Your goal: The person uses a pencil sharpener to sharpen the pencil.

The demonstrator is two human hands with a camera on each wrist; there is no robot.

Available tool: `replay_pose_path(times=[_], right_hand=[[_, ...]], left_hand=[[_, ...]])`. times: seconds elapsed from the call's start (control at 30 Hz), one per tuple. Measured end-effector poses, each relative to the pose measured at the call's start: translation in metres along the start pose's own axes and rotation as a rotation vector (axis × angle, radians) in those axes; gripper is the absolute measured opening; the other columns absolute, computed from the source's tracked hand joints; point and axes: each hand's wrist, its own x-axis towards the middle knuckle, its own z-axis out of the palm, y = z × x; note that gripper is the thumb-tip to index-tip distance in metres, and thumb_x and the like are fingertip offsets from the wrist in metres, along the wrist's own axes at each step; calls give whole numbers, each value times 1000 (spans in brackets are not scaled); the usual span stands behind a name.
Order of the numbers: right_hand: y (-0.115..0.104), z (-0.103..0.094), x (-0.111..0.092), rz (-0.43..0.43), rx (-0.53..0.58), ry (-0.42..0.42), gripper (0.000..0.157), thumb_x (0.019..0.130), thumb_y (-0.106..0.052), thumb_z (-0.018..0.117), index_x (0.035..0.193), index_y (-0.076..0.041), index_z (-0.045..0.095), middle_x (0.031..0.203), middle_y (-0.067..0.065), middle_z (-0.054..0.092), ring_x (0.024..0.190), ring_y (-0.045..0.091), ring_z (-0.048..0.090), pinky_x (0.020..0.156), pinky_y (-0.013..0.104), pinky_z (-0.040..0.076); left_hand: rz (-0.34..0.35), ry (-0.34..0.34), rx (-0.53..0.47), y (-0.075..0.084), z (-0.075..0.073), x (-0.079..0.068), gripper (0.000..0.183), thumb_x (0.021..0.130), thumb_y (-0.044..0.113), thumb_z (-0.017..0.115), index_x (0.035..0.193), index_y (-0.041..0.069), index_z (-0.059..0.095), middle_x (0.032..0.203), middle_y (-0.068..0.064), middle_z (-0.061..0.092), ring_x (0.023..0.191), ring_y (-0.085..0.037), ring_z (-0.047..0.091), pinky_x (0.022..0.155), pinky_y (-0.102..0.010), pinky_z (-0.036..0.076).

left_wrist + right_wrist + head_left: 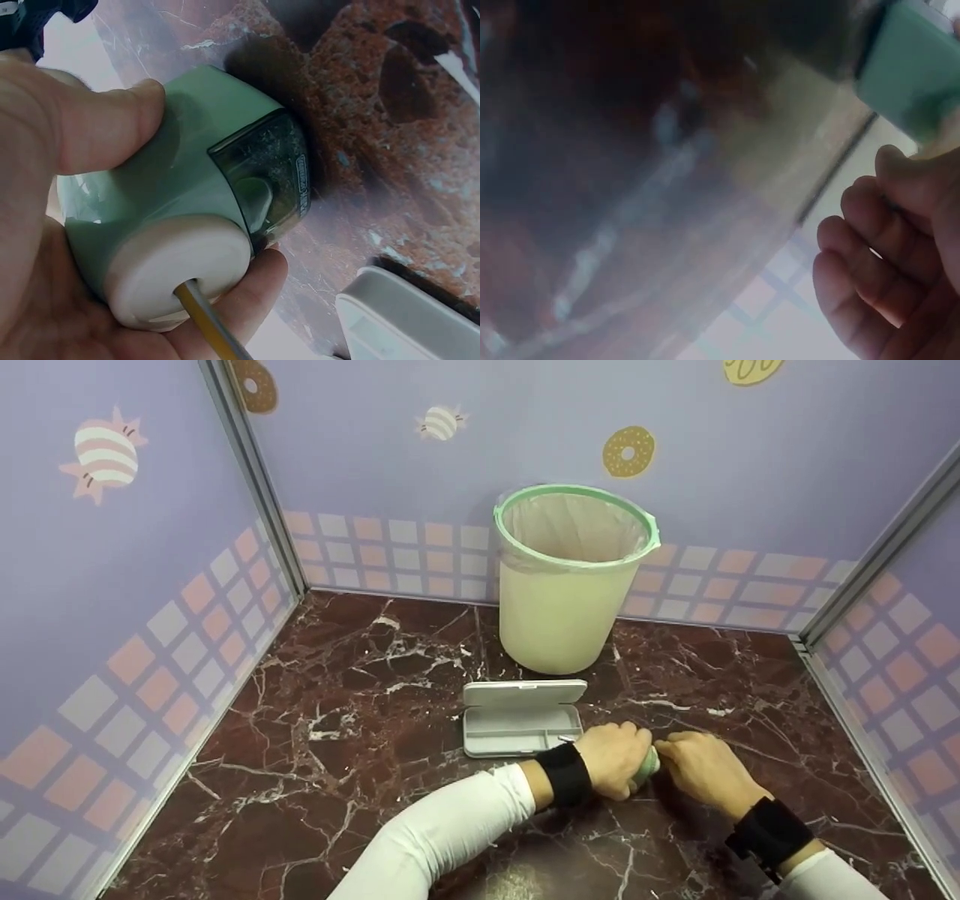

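Observation:
My left hand (615, 757) grips a green pencil sharpener (180, 142) low over the marble surface, its thumb across one side and fingers beneath. A yellow pencil (204, 322) sticks out of the hole in the sharpener's pale round front. Beside that is a dark see-through shavings drawer (266, 180). Close to the sharpener's other end is my right hand (705, 769), fingers curled and thumb near the index finger in the right wrist view; I cannot tell whether they pinch anything. An open pale pencil case (487, 745) with compartments lies left of the left hand.
A cream bin (562, 619) with a green rim and a plastic liner stands behind the case. Purple patterned panels (360, 457) close off the back and both sides of the dark red marble surface (285, 780).

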Motion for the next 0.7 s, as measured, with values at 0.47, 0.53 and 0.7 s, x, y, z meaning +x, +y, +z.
replay_pose_path(times=[0.47,0.53,0.7], right_hand=[[-6,4,-6,58,56,-60,35,81,5,81,74,-25,63,68,-11,54,59,15,61,54,40,49],[-7,3,-6,70,58,-75,36,81,3,82,73,-25,62,67,-11,55,58,15,60,53,40,48],[-8,3,-6,83,63,-95,39,81,-1,85,69,-27,58,66,-12,55,57,13,59,52,38,47]], left_hand=[[-2,25,-2,0,1,0,62,85,52,89,128,18,60,118,2,72,102,-15,75,84,-29,66],[-3,27,-2,0,2,1,61,85,51,88,128,18,60,118,2,71,101,-15,75,84,-29,66],[-17,35,-11,0,1,2,61,83,51,89,127,19,61,117,3,71,99,-14,74,82,-29,65]])
